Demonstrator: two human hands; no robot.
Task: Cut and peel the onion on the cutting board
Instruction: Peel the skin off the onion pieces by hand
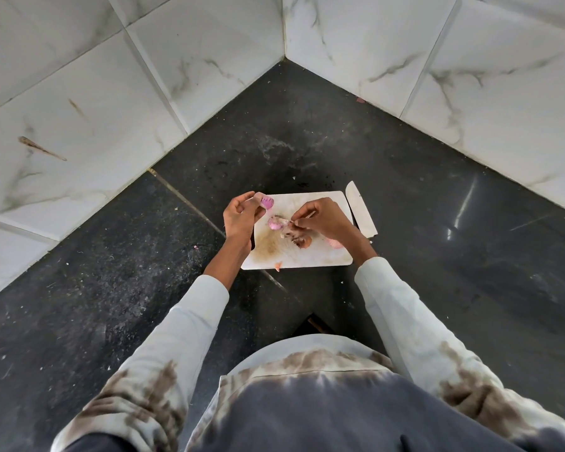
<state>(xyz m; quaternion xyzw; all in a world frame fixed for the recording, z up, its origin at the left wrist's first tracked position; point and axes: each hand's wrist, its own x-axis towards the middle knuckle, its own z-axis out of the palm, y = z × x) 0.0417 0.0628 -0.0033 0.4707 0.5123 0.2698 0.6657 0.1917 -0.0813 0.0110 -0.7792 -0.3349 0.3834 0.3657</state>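
I cannot see the knife (361, 208) handle; my right wrist covers it, and only the white blade lies on the dark counter (437, 223), just beside the right edge of the cutting board (307, 256). My right hand (323, 220) hides part of the board and pinches a thin bit of skin, too small to tell more. My left hand (240, 216) grips one purple onion piece (267, 201) above the board's far-left corner. I count a second onion piece (274, 223) on the board, one pile of brown skins (299, 239), and one pink piece (335, 244) half hidden under the right wrist.
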